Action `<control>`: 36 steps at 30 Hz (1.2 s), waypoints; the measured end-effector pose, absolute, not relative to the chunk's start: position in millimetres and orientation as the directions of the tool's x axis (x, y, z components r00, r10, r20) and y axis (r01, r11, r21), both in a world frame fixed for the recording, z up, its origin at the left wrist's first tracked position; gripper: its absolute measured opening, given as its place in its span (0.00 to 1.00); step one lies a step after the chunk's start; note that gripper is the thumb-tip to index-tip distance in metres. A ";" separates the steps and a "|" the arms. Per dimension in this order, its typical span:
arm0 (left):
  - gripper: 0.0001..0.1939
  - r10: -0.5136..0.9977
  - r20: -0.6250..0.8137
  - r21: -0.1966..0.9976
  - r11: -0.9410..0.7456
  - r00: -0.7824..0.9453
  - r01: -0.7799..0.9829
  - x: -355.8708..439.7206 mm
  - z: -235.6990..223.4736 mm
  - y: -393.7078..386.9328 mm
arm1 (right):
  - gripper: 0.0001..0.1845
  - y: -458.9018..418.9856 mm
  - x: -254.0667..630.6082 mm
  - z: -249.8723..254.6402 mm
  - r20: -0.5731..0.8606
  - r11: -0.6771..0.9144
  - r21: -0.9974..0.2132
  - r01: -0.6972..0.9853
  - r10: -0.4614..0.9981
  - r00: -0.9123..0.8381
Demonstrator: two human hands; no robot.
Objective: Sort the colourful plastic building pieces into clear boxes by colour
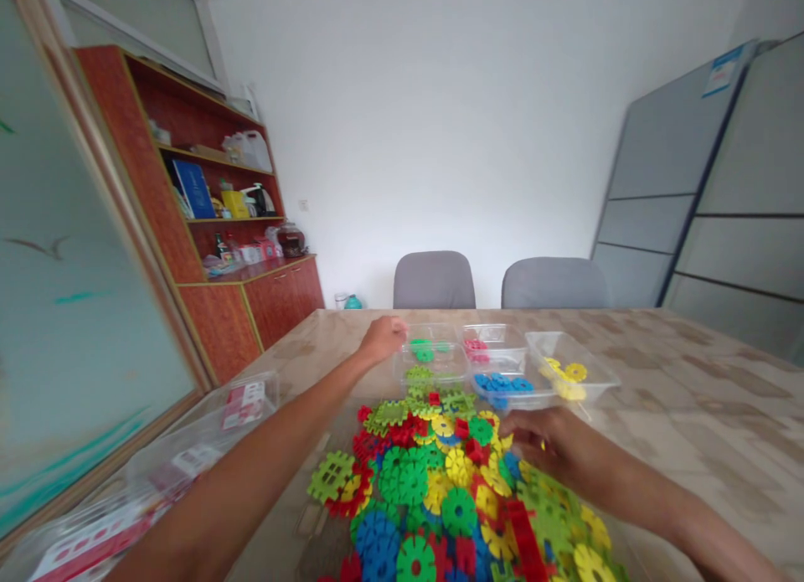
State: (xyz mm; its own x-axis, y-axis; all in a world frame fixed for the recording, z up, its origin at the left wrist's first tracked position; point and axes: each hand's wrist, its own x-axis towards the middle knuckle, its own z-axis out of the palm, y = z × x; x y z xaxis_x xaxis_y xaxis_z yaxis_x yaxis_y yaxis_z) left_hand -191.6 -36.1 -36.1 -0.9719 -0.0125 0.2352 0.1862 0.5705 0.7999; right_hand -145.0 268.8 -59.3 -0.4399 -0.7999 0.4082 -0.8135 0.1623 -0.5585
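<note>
A heap of colourful plastic interlocking pieces (452,481) in green, yellow, red and blue lies on the table in front of me. Behind it stand several clear plastic tubs: one with green pieces (430,352), one with red (493,341), one with blue (506,387), one with yellow (569,371). My left hand (382,337) reaches out to the left rim of the green tub, fingers curled; whether it holds a piece is hidden. My right hand (545,441) rests on the heap's right side, fingers bent down among yellow and red pieces.
The marbled table (691,414) extends to the right. Clear plastic bags with red-and-white cards (188,448) lie at the left edge. Two grey chairs (433,280) stand at the far side. A red-brown shelf cabinet (219,222) lines the left wall.
</note>
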 end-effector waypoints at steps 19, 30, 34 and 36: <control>0.23 0.465 -0.157 0.502 0.797 -0.871 0.335 -20.7 -78.4 -25.3 | 0.28 245.9 -128.2 -75.5 0.363 0.194 -0.566 -0.801 -0.814 -0.454; 0.20 0.395 -0.196 0.504 0.826 -0.898 0.253 -22.3 -89.0 -13.5 | 0.26 228.7 -116.6 -85.8 0.375 0.228 -0.515 -0.826 -0.807 -0.456; 0.20 0.404 -0.186 0.515 0.816 -0.896 0.261 -23.9 -90.9 -15.4 | 0.24 255.1 -145.8 -82.5 0.366 0.288 -0.441 -0.850 -0.807 -0.463; 0.20 0.391 -0.189 0.523 0.817 -0.901 0.244 -24.3 -90.9 -14.6 | 0.22 271.8 -157.9 -84.4 0.303 0.380 -0.376 -0.845 -0.811 -0.500</control>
